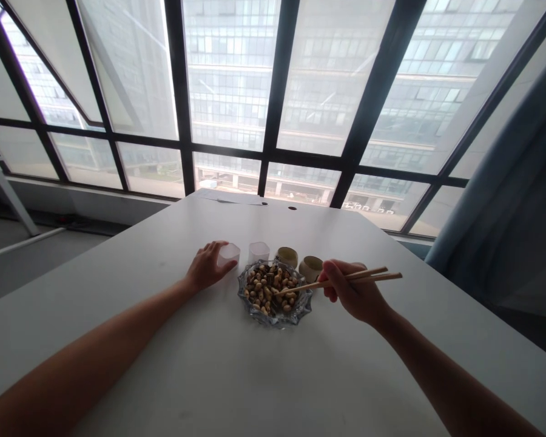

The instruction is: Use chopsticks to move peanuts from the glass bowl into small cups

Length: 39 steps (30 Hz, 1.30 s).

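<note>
A wall of dark-framed window panes (273, 91) fills the background, with a grey-blue curtain (519, 212) hanging down beyond the table's right edge. The white table (236, 376) runs from the near edge towards the glass, and everything on it sits in a small group around its middle, well clear of every edge. Both bare forearms reach in from the near corners. The left hand (205, 267) lies left of the group, fingers and thumb curled around the leftmost clear cup (230, 252), gripping its side while the cup stands upright on the table. The right hand (352, 294) is closed around a pair of wooden chopsticks (346, 279), held near their middle, with the back ends pointing towards the right edge and the tips reaching left and down into the glass bowl (275, 317). This scalloped bowl stands at the centre of the group, between the two hands, and holds a heap of nuts (268, 288); the chopstick tips rest among those on its right side. Behind the bowl, towards the far edge, four small cups form a row: the held clear cup, a second clear cup (259, 250) just beside it, then a beige cup (287, 256) and another beige cup (310, 267) nearest the right hand.
</note>
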Motion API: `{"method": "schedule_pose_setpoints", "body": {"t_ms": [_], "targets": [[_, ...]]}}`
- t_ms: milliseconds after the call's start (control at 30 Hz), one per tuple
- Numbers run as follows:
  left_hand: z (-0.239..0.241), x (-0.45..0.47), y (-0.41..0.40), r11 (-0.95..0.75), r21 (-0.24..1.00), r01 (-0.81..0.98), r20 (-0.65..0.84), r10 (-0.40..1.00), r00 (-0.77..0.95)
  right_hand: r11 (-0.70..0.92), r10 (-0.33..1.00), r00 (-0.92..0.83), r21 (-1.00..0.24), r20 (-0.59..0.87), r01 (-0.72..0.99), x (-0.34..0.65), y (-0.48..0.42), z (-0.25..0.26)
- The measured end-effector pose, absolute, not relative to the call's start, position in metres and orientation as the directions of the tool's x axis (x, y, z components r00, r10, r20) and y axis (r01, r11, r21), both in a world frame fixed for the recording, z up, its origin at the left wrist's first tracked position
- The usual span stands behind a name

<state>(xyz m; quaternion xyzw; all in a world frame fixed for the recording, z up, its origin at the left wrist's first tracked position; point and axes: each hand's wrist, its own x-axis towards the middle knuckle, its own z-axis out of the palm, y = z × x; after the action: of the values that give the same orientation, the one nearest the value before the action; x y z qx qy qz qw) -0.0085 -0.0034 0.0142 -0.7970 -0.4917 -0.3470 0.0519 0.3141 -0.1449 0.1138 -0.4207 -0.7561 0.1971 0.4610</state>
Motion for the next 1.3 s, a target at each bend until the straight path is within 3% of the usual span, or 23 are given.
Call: {"method": "schedule_pose_setpoints", "body": {"t_ms": [233,367,1300], "targets": [[0.012,-0.008,-0.004,-0.488,0.269,0.83,0.589,0.765,0.259,0.661,0.75,-0.435,-0.55,0.498,0.509,0.306,-0.153,0.117],[0.01,-0.009,-0.003,-0.504,0.268,0.821,0.603,0.752,0.265,0.682,0.73,-0.459,-0.49,0.506,0.543,0.304,-0.158,0.118],[0.007,-0.01,0.0,-0.518,0.276,0.81,0.607,0.747,0.271,0.568,0.814,-0.471,-0.634,0.34,0.525,0.299,-0.162,0.122]]}}
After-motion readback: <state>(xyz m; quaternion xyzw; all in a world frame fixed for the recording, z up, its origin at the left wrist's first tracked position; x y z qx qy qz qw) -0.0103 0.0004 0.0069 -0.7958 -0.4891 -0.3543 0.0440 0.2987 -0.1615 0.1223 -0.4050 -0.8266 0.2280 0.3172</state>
